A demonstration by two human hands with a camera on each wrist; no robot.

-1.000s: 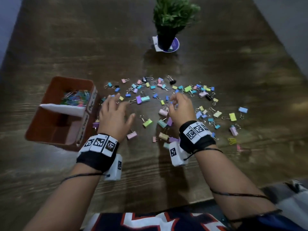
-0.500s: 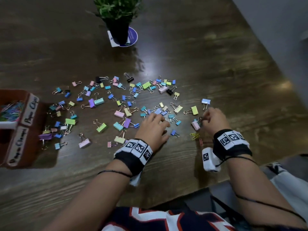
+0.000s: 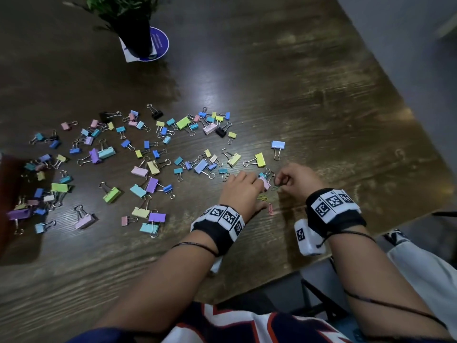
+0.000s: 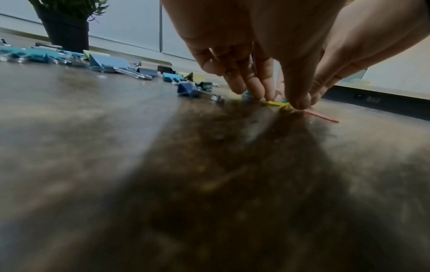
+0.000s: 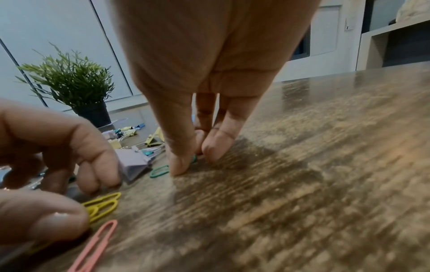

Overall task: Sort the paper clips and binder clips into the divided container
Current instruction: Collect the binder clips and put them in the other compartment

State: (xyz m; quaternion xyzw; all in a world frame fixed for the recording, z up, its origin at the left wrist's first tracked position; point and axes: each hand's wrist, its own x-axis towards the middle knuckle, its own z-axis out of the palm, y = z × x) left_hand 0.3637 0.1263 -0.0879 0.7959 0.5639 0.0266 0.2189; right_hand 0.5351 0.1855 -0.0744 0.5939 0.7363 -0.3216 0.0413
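Dark wood-grain table [image 3: 309, 100], glossy, pale wall panels behind. A potted plant [image 3: 133, 26] stands on a blue-and-white disc whose print is unreadable. Binder clips [image 3: 153, 167] lie scattered near-side of the plant. The container [image 3: 7, 194] is cut off, contents unseen. Right hand [image 3: 296, 180] pinches a green paper clip [image 5: 159, 171]. Left hand [image 3: 241, 191], fingers curled, presses on yellow paper clips [image 5: 102, 204]; a pink paper clip [image 5: 95, 244] lies beside.

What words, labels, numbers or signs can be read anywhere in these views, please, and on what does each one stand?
No text can be read in these views.
Round blue coaster under the plant pot: pale lettering, too small and blurred to read.
Left wristband and right wristband: black-and-white square code markers, no words.
Shirt: white and orange shapes, cut off; no letter can be made out.
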